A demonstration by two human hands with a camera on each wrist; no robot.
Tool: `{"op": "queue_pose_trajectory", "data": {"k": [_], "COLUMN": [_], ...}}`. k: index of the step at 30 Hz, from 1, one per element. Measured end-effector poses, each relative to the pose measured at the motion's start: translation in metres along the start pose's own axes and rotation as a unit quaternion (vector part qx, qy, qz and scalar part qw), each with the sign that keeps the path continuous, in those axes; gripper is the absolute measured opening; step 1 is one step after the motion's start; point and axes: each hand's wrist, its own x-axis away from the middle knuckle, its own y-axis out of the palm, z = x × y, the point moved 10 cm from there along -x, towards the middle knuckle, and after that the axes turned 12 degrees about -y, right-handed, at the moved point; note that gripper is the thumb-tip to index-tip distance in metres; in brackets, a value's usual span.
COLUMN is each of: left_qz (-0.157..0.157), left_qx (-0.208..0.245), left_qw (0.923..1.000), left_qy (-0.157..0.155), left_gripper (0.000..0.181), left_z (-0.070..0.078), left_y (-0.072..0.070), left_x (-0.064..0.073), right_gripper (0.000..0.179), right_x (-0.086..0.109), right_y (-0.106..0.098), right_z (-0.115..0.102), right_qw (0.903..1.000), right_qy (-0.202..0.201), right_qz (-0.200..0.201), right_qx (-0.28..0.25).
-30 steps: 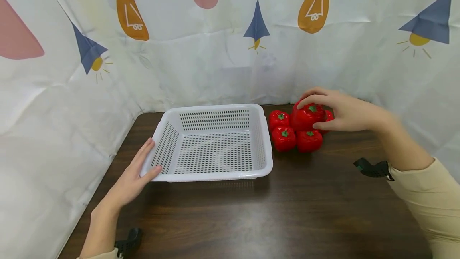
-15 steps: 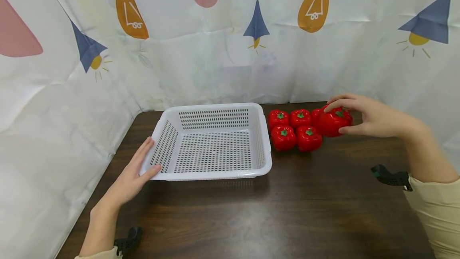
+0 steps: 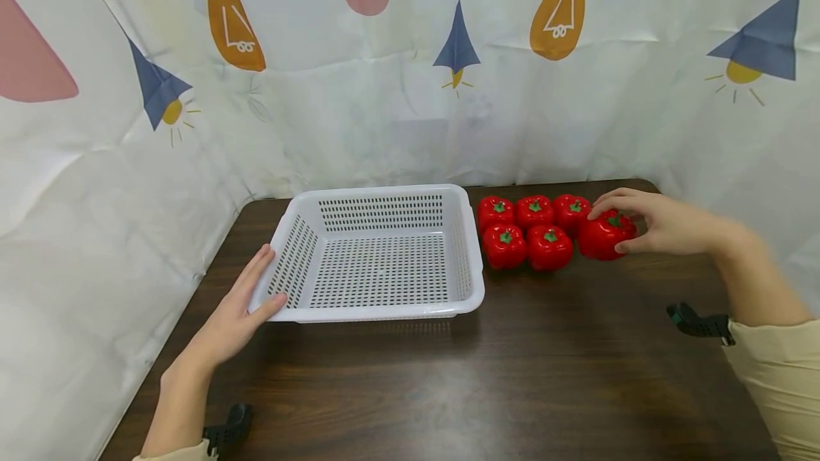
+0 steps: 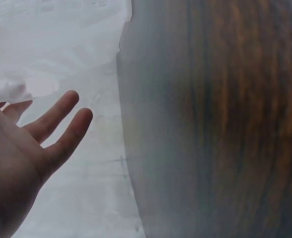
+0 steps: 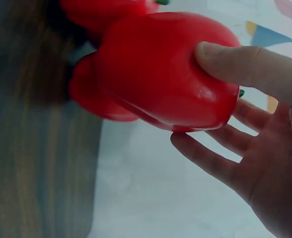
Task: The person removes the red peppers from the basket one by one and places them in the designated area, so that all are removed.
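Observation:
A glossy red bell pepper (image 3: pixel 607 235) with a green stem is pinched in my right hand (image 3: pixel 666 223), thumb on the near side and fingertips over its far side. In the right wrist view the bell pepper (image 5: pixel 165 69) hides part of the others behind it. Left of it, several more red bell peppers (image 3: pixel 506 246) sit in two rows on the table. My left hand (image 3: pixel 230 319) rests at the left front corner of a white perforated plastic basket (image 3: pixel 384 315), fingers extended along its left side and thumb on the rim. Nothing lies in the basket.
The dark wood-grain table (image 3: pixel 410 383) extends in front of the basket. A white sheet (image 3: pixel 384 119) printed with lamps and bulbs hangs along the back and sides. Black straps (image 3: pixel 698 322) are on both wrists.
My right hand has carried its bell pepper rightward, then down to the right end of the front row, uncovering the peppers behind. My left hand and the basket stay in place.

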Motion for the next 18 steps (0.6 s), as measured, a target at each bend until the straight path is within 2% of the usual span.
{"op": "queue_pose_trajectory", "data": {"k": [7,13,18], "left_qz": [0.003,0.006,0.001], "left_qx": [0.004,0.004,0.007], "left_qw": [1.0000,1.0000,1.0000], "left_qy": [0.001,0.004,0.002], "left_gripper": [0.079,0.079,0.080], "left_z": [-0.002,0.000,-0.001], "left_y": [0.000,-0.001,0.000], "left_x": [0.000,-0.001,-0.001], "right_gripper": [0.052,0.051,0.052], "right_x": [0.005,0.010,0.012], "right_y": [0.018,0.032,0.042], "right_z": [0.011,0.025,0.032], "right_qw": [0.9996,0.9979,0.9977], "right_qy": [-0.019,0.016,0.030], "right_qz": [-0.014,-0.015,-0.019], "right_qx": [-0.018,-0.061,-0.057]}}
